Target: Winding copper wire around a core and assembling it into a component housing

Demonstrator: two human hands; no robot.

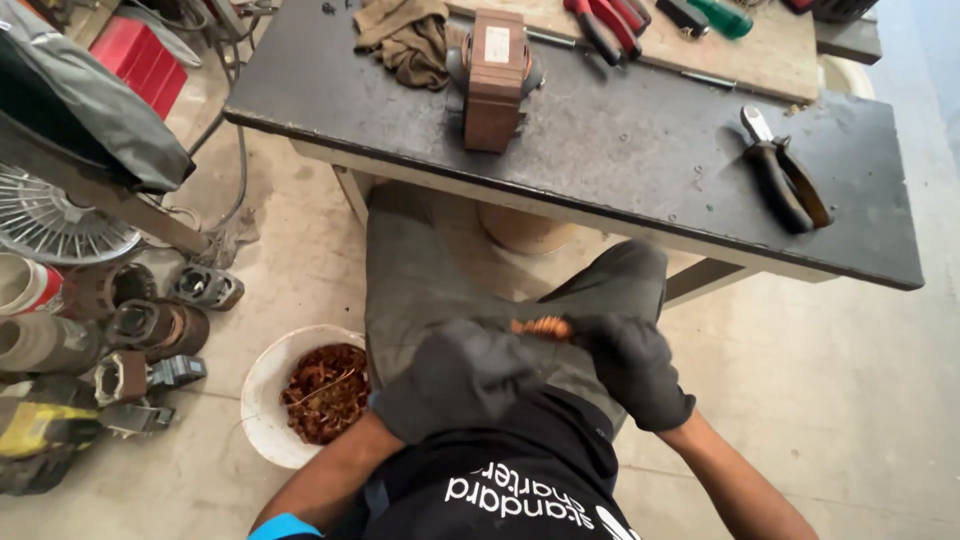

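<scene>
Both my hands wear dark gloves and meet over my lap, below the workbench edge. My left hand (455, 375) and my right hand (630, 365) are closed on the two ends of a small bundle of copper wire (543, 327), of which only a short orange piece shows between the gloves. A white bowl (262, 385) with copper scrap stands on the floor to the left of my knee.
A dark workbench (640, 160) carries a brown wound coil block (495, 80), a rag (410, 40), pliers (785, 180) and red-handled cutters (605, 25). Several motor parts (150, 330) and a fan guard (50, 225) lie on the floor at left.
</scene>
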